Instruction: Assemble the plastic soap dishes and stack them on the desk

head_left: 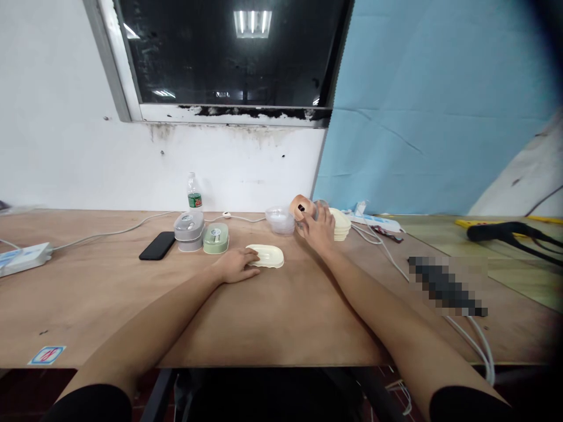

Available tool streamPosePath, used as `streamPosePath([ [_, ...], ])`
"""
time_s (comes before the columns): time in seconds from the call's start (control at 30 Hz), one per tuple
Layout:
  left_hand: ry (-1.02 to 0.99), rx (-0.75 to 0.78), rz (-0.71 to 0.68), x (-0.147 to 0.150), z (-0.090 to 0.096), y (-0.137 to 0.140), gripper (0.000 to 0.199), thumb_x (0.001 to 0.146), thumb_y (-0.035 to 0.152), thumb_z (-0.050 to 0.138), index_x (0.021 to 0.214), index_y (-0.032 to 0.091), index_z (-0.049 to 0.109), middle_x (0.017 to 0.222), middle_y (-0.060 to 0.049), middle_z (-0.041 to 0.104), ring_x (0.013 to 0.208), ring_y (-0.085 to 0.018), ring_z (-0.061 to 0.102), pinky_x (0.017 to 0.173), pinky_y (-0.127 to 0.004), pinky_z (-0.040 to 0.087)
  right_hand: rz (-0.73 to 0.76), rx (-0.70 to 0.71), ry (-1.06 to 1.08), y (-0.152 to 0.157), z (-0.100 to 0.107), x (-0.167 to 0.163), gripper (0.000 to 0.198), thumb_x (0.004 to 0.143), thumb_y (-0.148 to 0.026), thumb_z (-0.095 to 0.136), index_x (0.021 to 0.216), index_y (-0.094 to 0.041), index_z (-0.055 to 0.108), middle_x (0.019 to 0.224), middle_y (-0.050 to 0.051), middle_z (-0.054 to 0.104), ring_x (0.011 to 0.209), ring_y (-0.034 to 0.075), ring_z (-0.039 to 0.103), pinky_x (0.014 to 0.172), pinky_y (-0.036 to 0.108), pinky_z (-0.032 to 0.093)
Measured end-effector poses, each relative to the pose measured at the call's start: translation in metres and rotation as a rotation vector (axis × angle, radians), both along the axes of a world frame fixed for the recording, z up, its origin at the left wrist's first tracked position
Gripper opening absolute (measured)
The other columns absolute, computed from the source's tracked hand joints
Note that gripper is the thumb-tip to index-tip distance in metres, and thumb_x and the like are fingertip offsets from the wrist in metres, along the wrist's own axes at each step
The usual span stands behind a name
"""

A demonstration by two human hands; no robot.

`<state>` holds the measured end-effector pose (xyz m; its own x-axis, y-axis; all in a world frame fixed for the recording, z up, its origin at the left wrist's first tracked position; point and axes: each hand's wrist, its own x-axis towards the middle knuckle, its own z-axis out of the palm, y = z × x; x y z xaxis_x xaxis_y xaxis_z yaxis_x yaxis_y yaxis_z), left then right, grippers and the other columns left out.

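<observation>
My left hand (238, 265) lies low on the table with its fingertips on the left end of a shallow cream oval tray (271, 256). Its thumb stretches out on the tabletop, apart from the tray. Farther back, my right hand (319, 230) has its fingers curled at a peach-coloured round container (299, 205) with a dark mark on it. The grip is partly hidden. Just left of that hand stand stacked clear plastic bowls (278, 220). Behind its right side is a stack of cream trays (342, 226).
A lidded grey box (189, 233), a green box (215, 239), a black phone (157, 245) and a plastic bottle (194, 196) stand to the left. Power strips (26, 258) and cables lie at both sides. A pixelated dark object (446, 287) is at the right.
</observation>
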<state>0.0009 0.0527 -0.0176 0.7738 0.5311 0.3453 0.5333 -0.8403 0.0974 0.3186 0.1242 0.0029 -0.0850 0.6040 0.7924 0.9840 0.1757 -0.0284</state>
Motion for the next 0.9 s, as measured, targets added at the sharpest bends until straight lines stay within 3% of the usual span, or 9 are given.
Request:
streamPosePath([
  [0.27,-0.011,-0.023,0.015,0.0,0.001,-0.001,0.046,0.092,0.05,0.048,0.121,0.018,0.062,0.131,-0.014,0.059,0.119,-0.027,0.057,0.101,-0.04,0.045,-0.034,0.014,-0.02,0.003,-0.006,0.003,0.027,0.088,-0.023,0.048,0.108,-0.017,0.065,0.143,0.018,0.043,0.13,0.036,0.033,0.104,0.057,0.027],
  [0.6,-0.04,0.005,0.01,0.0,0.002,-0.002,0.047,0.092,0.049,0.049,0.126,0.017,0.057,0.131,-0.015,0.058,0.119,-0.028,0.056,0.102,-0.042,0.045,0.038,0.24,0.226,0.006,-0.007,0.01,0.024,0.093,-0.034,0.043,0.098,-0.017,0.059,0.139,0.02,0.041,0.129,0.033,0.038,0.104,0.053,0.03],
  [0.77,-0.266,0.13,0.119,0.0,0.005,-0.005,0.064,0.091,0.048,0.052,0.143,0.015,0.035,0.139,-0.017,0.049,0.127,-0.03,0.049,0.107,-0.045,0.041,0.342,0.281,0.268,-0.008,-0.011,0.003,0.03,0.095,-0.044,0.036,0.103,-0.019,0.05,0.137,0.02,0.041,0.128,0.03,0.042,0.102,0.052,0.036],
  [0.9,-0.51,0.23,0.232,-0.003,0.002,0.001,0.079,0.091,0.042,0.053,0.151,0.015,0.008,0.148,-0.022,0.036,0.122,-0.028,0.054,0.106,-0.045,0.041,0.668,0.16,0.139,-0.023,-0.015,-0.024,0.033,0.095,-0.048,0.034,0.103,-0.019,0.049,0.132,0.02,0.046,0.121,0.029,0.049,0.097,0.052,0.042],
])
